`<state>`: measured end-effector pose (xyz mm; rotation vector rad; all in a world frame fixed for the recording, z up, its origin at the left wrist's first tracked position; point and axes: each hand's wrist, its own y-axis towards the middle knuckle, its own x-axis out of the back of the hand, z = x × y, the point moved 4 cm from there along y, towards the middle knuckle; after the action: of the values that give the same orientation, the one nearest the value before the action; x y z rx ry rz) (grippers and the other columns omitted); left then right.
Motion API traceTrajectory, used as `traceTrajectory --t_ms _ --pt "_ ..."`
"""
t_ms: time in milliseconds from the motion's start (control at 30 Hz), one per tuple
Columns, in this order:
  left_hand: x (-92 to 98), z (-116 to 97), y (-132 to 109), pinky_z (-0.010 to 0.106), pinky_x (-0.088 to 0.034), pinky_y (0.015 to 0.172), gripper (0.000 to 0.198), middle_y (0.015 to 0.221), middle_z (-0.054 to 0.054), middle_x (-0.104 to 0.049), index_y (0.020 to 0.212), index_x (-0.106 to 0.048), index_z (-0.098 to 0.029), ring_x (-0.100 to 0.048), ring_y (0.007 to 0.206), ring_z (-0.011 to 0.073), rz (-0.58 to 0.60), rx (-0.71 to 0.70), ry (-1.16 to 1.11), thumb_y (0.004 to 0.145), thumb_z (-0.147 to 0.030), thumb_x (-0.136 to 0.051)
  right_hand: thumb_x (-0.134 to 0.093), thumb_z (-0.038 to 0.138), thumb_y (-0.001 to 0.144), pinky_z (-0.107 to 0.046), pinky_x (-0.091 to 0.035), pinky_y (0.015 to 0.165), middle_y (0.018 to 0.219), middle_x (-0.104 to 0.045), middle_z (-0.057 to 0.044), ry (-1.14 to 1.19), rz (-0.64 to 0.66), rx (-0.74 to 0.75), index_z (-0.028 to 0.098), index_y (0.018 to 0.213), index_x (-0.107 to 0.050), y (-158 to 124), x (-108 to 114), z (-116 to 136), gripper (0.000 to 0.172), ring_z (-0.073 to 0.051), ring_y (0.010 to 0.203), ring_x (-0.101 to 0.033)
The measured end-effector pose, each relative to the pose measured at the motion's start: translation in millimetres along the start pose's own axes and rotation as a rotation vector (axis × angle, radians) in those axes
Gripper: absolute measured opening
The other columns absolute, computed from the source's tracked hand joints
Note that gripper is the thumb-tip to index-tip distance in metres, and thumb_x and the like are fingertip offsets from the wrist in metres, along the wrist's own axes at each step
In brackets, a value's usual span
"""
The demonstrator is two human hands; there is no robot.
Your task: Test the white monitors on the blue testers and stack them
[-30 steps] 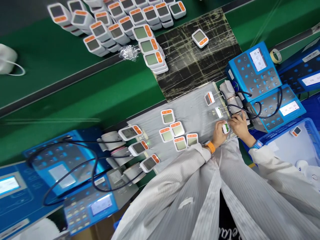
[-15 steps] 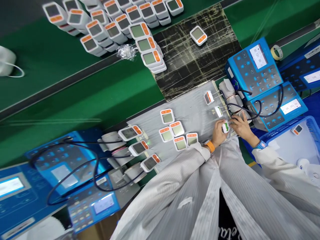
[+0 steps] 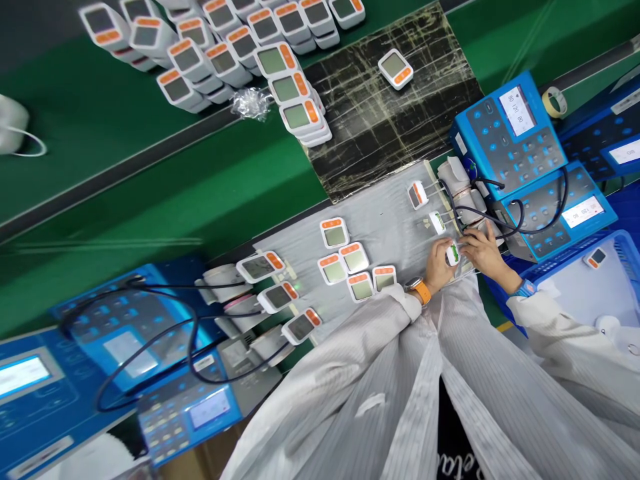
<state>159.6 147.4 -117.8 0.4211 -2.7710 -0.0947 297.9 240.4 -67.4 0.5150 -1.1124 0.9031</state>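
Left of the grip lie five white-and-orange monitors (image 3: 354, 258). The left hand (image 3: 439, 268) pinches a small white device (image 3: 453, 254) showing green; just right of that device, the right hand (image 3: 484, 255) bends close, whether grasping anything I cannot tell.

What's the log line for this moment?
left hand: holds white device; right hand: beside it, contact unclear; nearby blue consoles: screens lit

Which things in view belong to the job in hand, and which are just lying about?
Job:
- small rounded white device with a green patch, held by the left hand; right hand at its side
- probably the black flexible cables and two blue boxy instruments nearby

Apparently lying about:
- crumpled clear plastic
- round cream tape roll
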Motion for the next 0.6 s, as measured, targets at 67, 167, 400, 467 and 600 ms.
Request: traceTrajectory --t_ms 67,167,400,467,600 --pt "-0.5 -0.5 0.8 0.055 -0.058 0.11 0.055 0.13 0.013 -0.068 0.125 -0.06 -0.021 -0.068 0.125 0.0307 0.0 0.009 -0.001 0.077 -0.008 -0.083 -0.058 0.023 0.103 -0.068 0.005 0.135 0.115 -0.08 -0.003 0.009 0.0 0.0 0.025 0.089 -0.078 0.5 -0.4 0.0 0.024 -0.027 0.132 -0.06" --pt "-1.0 -2.0 2.4 0.056 -0.058 0.109 0.057 0.13 0.013 -0.069 0.126 -0.062 -0.021 -0.068 0.125 0.0315 0.002 -0.011 0.003 0.075 -0.006 -0.081 -0.057 0.023 0.104 -0.069 0.006 0.134 0.115 -0.08 -0.003 0.008 0.008 0.019 0.025 0.09 -0.078 0.0 0.3 -0.5 0.025 -0.028 0.132 -0.059" --pt "-2.6 -1.9 5.2 0.057 -0.059 0.109 0.059 0.13 0.014 -0.07 0.127 -0.062 -0.021 -0.069 0.124 0.0325 0.015 -0.047 -0.004 0.074 -0.007 -0.083 -0.056 0.017 0.103 -0.067 0.009 0.134 0.121 -0.079 -0.003 -0.05 0.004 0.084 0.024 0.093 -0.078 -2.1 3.2 -0.4 0.026 -0.026 0.136 -0.057" --pt "-4.2 -2.5 6.4 0.057 -0.058 0.109 0.06 0.131 0.014 -0.071 0.129 -0.062 -0.022 -0.07 0.125 0.0329 0.031 -0.046 -0.002 0.074 -0.007 -0.083 -0.055 0.014 0.102 -0.066 0.009 0.135 0.119 -0.079 -0.003 -0.059 -0.007 0.087 0.024 0.091 -0.078 -2.1 2.0 -0.2 0.027 -0.026 0.135 -0.058" --pt "-8.0 -7.8 9.8 0.059 -0.057 0.112 0.067 0.139 0.013 -0.07 0.134 -0.064 -0.024 -0.068 0.13 0.0339 0.072 -0.07 -0.001 0.073 -0.004 -0.083 -0.052 0.014 0.101 -0.066 0.008 0.134 0.117 -0.08 -0.006 -0.093 0.003 0.032 0.023 0.091 -0.078 -3.1 0.5 -0.4 0.03 -0.028 0.136 -0.058"
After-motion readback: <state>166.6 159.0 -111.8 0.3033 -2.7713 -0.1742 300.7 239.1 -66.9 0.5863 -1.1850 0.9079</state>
